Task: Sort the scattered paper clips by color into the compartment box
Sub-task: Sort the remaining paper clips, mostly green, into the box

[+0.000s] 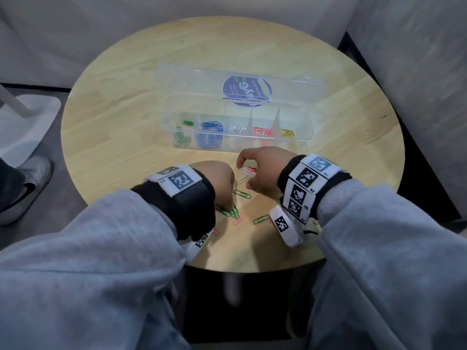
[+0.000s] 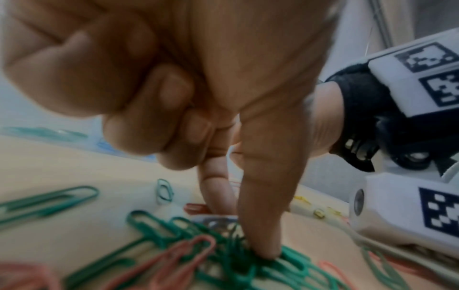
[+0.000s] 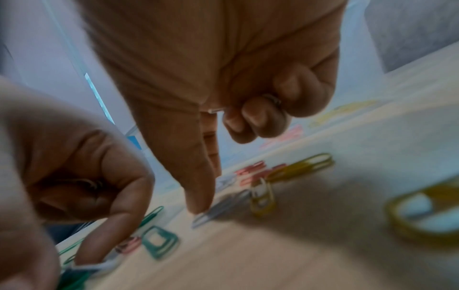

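On the round wooden table [image 1: 113,137], the clear box [image 1: 298,117] at twelve o'clock already holds sorted clips, while the left hand [image 1: 214,178] pinches green clips [image 1: 231,210] and the right hand [image 1: 262,170] pinches a silver clip [image 1: 245,176] from the remaining scatter at six.

Both hands [image 1: 214,178] [image 1: 262,170] hover low, fingers curled, thumbs pointing down.

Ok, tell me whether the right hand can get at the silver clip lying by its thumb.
Probably yes: the right hand has its thumb tip right at the silver clip, which lies flat on the table with nothing over it.
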Demonstrator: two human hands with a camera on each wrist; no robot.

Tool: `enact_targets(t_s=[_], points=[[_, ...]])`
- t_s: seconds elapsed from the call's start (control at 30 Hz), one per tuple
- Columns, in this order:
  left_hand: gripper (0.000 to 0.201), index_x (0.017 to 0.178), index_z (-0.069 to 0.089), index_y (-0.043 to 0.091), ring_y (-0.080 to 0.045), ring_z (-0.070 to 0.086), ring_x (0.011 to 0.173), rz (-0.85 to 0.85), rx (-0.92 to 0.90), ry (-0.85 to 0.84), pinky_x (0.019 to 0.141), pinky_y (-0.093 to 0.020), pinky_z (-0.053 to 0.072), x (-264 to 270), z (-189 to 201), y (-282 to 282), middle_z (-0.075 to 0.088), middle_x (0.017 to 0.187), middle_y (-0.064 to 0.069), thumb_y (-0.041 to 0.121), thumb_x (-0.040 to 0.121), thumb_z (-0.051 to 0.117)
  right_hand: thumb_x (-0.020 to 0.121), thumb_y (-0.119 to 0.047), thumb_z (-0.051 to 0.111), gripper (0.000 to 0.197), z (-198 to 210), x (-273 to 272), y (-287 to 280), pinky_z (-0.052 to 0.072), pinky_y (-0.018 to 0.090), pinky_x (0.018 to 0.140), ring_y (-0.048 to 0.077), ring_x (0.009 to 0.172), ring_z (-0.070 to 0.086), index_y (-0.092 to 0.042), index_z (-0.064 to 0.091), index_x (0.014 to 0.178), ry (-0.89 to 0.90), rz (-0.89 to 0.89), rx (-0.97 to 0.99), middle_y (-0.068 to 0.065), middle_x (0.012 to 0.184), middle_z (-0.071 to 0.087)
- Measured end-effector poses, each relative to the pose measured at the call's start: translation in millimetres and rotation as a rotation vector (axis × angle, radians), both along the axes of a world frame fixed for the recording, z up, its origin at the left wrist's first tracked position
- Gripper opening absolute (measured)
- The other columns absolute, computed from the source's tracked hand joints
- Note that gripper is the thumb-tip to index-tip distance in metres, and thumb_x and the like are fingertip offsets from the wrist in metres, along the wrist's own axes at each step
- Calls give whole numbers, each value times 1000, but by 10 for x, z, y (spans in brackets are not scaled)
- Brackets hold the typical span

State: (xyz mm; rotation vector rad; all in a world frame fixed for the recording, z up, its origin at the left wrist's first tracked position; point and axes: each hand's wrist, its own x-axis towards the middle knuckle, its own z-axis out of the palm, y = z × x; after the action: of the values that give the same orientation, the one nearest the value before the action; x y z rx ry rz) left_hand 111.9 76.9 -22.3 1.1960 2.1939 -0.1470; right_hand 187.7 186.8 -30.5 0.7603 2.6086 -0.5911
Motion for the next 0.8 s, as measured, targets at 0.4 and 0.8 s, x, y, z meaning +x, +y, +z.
enact_targets(t_s=[0.4,0.8], points=[[21,65,56,22,-9,44,59,120,133,-256,55,-22,33,-233,112,-27,51,60,9,28,75,74,81,-15,64,8,-12,-27,-13,39,21,57,16,81,56,-21,59,82,-68,63,33,-3,88,61],[30,64,45,14,-1,47,36,566,436,-865,38,-10,37,-392,210,-82,57,45,5,-4,84,57,74,-26,63,14,71,21,-28,53,29,63,19,66,59,-16,61,65,-152,7,8,-1,64,60]])
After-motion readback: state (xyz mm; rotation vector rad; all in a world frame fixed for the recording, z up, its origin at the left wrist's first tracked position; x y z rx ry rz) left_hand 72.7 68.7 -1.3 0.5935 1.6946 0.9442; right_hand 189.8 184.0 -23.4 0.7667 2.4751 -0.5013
